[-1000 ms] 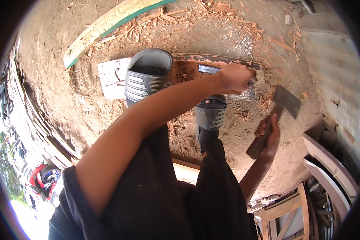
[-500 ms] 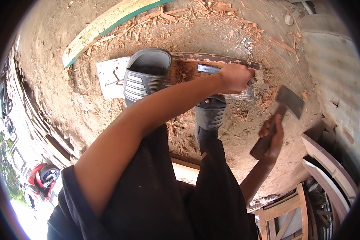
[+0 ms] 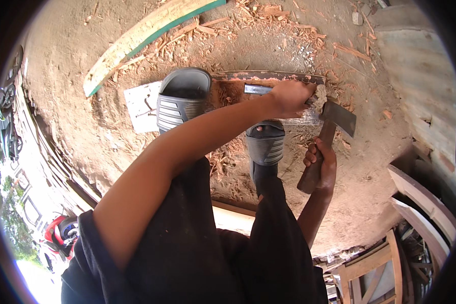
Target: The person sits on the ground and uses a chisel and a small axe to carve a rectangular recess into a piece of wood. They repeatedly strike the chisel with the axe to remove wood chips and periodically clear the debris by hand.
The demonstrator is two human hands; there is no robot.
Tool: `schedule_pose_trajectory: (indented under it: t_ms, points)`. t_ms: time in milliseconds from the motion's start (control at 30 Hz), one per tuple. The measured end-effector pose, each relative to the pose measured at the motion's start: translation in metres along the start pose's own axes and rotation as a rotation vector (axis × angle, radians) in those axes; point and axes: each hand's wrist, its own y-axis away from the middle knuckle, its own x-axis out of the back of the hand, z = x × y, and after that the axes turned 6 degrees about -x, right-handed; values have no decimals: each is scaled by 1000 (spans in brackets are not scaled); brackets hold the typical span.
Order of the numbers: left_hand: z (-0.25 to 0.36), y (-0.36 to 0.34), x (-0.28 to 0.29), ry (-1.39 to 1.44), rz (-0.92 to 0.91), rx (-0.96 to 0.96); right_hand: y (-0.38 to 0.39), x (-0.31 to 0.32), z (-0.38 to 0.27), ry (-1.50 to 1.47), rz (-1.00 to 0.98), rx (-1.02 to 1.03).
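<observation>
My left hand is wrapped round a chisel, whose flat metal blade points left over a worn plank on the ground. The chisel's frayed, pale handle end sticks out to the right of my fist. My right hand grips the wooden handle of a hatchet. The back of its head is at the frayed handle end, and the broad blade faces away to the right. Whether the two touch I cannot tell. My left foot in a grey slide sandal rests on the plank; the other sandal is at its near edge.
A curved board with a green edge lies at the far left. Wood chips litter the dirt floor. Metal sheeting stands on the right, with curved wooden pieces and a wooden frame nearer. A red motorbike is at the left.
The hatchet in my right hand has swung left, bringing its head up to the chisel's handle end. My left hand still holds the chisel on the plank; the view has shifted slightly.
</observation>
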Motion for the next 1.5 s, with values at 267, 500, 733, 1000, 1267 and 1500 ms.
schedule_pose_trajectory:
  t_ms: [267, 500, 733, 1000, 1267, 1500]
  points:
    - [9, 6, 24, -345, -104, -327, -15, 3, 36, -480, -208, 77]
    - [1, -17, 42, -768, -168, -465, -10, 11, 33, -652, -349, 24]
    - [-33, -8, 40, -574, -139, -550, -11, 20, 34, -562, -285, 20]
    - [-29, 24, 22, -344, 160, -75, -12, 29, 34, -532, -186, -46]
    - [-36, 5, -10, -625, 589, 129, -16, 30, 26, -520, -165, -41]
    - [-41, 9, -9, -602, 659, 84, 10, 47, -14, -153, 225, 333]
